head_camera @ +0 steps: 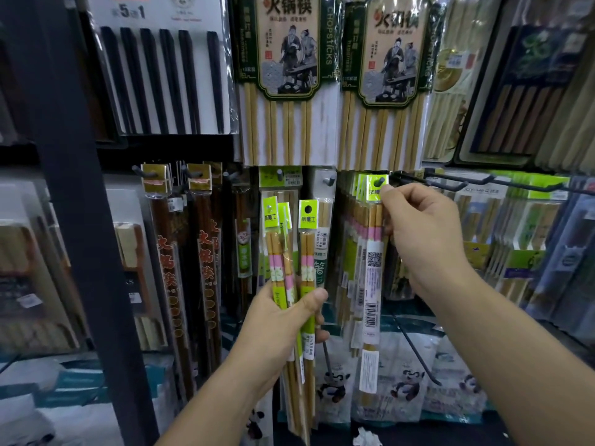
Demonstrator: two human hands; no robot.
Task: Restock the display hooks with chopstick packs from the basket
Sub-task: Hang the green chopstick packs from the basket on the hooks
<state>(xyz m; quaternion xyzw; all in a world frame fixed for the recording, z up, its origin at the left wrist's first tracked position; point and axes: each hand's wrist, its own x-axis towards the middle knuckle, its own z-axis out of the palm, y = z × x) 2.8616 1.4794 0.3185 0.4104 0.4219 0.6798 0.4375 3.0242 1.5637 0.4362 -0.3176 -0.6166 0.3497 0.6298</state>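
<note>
Left hand [280, 320] gripping packs [306, 239], right hand [425, 233] pinching hung pack [373, 252], crowded display [167, 146]

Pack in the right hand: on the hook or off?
On, it seems: the hook tip shows through the hole in the header of the pack, whose top the right hand pinches.

A dark post [80, 188] stands left; crumpled paper [365, 437] lies below panda-printed bags [405, 387].

Fingers of the left hand [280, 326] are mostly hidden behind its bundle of chopstick packs [289, 252]. The pack [373, 252] pinched by the right hand [425, 239] carries label print too small to read. The top edge crops the hot-pot chopstick packs [283, 59].
</note>
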